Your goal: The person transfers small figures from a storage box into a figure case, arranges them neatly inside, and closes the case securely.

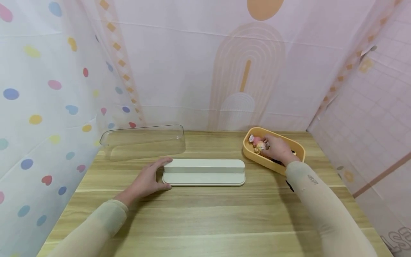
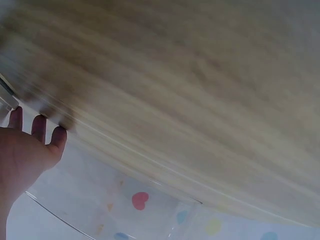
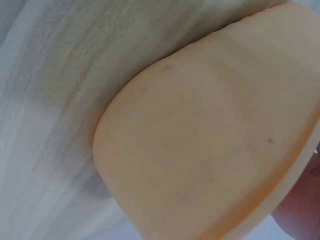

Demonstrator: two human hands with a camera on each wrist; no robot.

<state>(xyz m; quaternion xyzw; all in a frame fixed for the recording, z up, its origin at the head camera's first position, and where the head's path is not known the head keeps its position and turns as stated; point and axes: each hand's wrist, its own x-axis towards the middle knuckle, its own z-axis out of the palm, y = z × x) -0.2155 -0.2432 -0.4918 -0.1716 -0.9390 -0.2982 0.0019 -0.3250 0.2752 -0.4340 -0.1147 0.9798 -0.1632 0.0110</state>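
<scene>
A white stepped stand lies lengthwise on the table. My left hand holds its left end, fingers at the back corner and thumb at the front one. In the left wrist view the fingers of that hand reach to the stand's edge. My right hand is inside a yellow tray, its fingertips pinching a small orange-and-cream figurine. A pink-and-white figurine lies beside it. The tray's outer wall fills most of the right wrist view and hides the fingers.
A clear plastic cover stands at the back left of the wooden table. Dark items lie in the tray, partly under my right hand. Patterned curtains hang behind the table and along both sides.
</scene>
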